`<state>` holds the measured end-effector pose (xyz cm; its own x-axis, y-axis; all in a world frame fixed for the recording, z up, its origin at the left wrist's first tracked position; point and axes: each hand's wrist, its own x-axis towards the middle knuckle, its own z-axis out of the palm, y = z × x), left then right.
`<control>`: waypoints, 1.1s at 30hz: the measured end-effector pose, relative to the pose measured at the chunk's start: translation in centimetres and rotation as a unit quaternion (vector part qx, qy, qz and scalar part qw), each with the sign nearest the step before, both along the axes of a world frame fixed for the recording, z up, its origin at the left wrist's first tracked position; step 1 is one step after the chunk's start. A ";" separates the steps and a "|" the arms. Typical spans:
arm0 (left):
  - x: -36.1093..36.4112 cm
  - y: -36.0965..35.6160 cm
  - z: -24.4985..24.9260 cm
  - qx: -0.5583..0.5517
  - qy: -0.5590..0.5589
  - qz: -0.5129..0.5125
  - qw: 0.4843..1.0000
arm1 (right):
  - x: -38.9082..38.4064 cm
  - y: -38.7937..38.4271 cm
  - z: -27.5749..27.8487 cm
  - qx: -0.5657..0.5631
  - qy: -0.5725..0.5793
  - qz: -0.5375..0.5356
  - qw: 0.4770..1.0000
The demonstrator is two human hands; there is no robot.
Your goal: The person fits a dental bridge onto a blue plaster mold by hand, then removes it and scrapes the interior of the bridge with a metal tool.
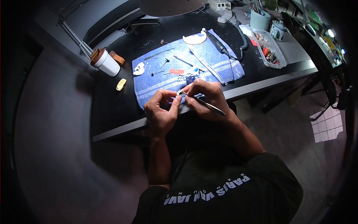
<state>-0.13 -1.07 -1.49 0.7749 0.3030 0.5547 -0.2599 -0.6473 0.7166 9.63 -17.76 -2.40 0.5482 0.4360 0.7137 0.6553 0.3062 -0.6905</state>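
My left hand [162,110] pinches a small pale piece [179,93] between thumb and fingertips, just over the table's front edge. Held like a pen in my right hand [209,98] is a slim metal tool [213,108], its tip at the small piece. Both hands nearly touch. Beyond them lies a blue towel [149,86] bearing a red piece [176,71], several thin bits and rods, a long-handled brush [209,67] and a bluish bundle [191,77], partly hidden by my right hand.
A white cup with brown lid [109,63] and a yellow object [121,84] are at the left. A corded handpiece [217,44] and white crescent-shaped dish [194,39] lie at the towel's back. At right sits a clear tray [282,61] of small parts. A lamp shade [169,6] hangs above.
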 end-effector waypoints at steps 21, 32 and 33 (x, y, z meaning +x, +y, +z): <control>-0.1 0.0 0.0 -0.010 0.009 0.000 1.000 | 0.2 0.2 -0.3 0.009 -0.009 -0.004 1.000; -0.1 0.0 -0.1 -0.013 0.010 0.002 1.000 | 0.0 0.2 -0.2 0.008 -0.006 -0.005 1.000; -0.1 0.0 -0.1 -0.011 0.007 0.002 1.000 | 0.1 0.1 -0.1 0.010 -0.010 -0.006 1.000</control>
<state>-0.21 -1.11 -1.57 0.7815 0.3177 0.5369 -0.2475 -0.6321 0.7343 9.70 -17.63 -2.55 0.5395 0.4152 0.7326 0.6721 0.3118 -0.6716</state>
